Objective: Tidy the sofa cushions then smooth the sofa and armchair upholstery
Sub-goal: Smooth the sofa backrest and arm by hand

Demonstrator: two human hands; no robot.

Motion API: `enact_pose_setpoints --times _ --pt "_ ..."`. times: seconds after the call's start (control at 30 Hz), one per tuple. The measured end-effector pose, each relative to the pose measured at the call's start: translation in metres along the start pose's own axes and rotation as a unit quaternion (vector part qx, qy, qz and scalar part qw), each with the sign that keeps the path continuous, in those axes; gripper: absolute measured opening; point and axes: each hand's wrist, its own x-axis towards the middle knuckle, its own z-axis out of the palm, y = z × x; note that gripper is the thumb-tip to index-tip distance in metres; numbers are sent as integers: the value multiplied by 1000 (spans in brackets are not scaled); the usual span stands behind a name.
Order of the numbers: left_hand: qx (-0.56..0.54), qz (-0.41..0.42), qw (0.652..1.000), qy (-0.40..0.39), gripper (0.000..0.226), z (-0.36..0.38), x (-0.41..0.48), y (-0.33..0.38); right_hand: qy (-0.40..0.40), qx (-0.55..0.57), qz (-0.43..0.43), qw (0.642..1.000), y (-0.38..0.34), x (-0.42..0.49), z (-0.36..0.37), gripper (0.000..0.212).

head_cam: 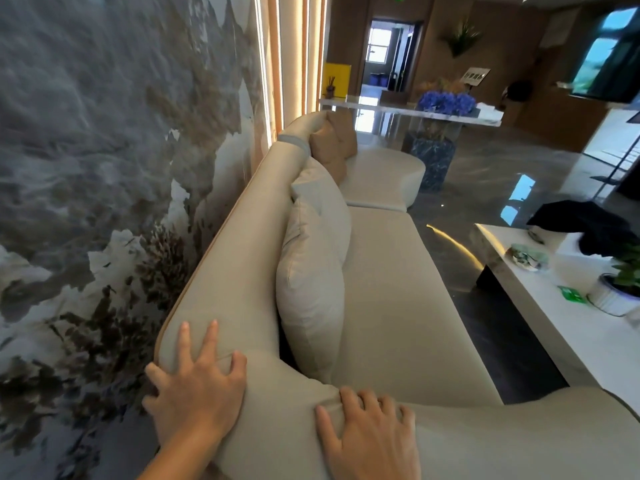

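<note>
A long beige sofa point(391, 289) runs away from me along the marbled wall. My left hand point(197, 386) lies flat with spread fingers on the near corner of its backrest. My right hand point(370, 431) presses flat on the near armrest, bunching the fabric slightly at the fingertips. Two pale cushions point(311, 258) lean upright against the backrest in the middle. A tan cushion point(332, 147) stands at the far end. Neither hand holds anything.
A white low table point(561, 306) stands right of the sofa with a potted plant point(620, 285), a black cloth point(588, 226) and small items. A round beige seat section point(384, 178) ends the sofa. Glossy dark floor lies between sofa and table.
</note>
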Motion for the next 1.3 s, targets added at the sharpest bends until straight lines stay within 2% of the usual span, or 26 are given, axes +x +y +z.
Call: enact_pose_setpoints --times 0.07,0.1,0.13,0.17,0.2,0.23,0.27,0.33,0.6,0.87,1.13,1.3 --pt "1 -1 1000 -7 69 -4 24 -4 16 7 -7 1000 -16 11 8 67" --pt "21 27 999 5 66 -8 32 -7 -3 -4 -6 1000 -24 15 12 73" --pt "45 102 993 26 60 -12 39 -9 -28 -15 -7 999 -32 19 15 77" --pt "71 213 973 45 54 -16 45 -10 -37 -18 -8 999 -37 21 16 79" --pt "91 336 936 48 49 -16 51 -11 -42 -18 -8 999 -41 23 18 79" --pt "100 422 901 14 49 -16 57 -11 -43 -17 -10 999 -45 25 19 78" --pt "89 459 884 -24 53 -18 63 -11 -41 -15 -13 999 -48 25 20 77" --pt "69 463 881 -68 58 -16 75 -15 -45 -16 -22 999 -51 24 19 75" --pt "32 479 875 -63 48 -19 100 -28 -38 19 -22 999 -69 23 20 69" --pt "32 493 867 -70 56 -37 161 -50 -46 42 -16 998 -135 54 46 77" --pt "78 441 891 -72 72 -43 150 -50 -42 58 -38 997 -139 46 40 79" --pt "76 410 907 -65 73 -38 142 -56 -32 82 -58 994 -134 40 33 74"
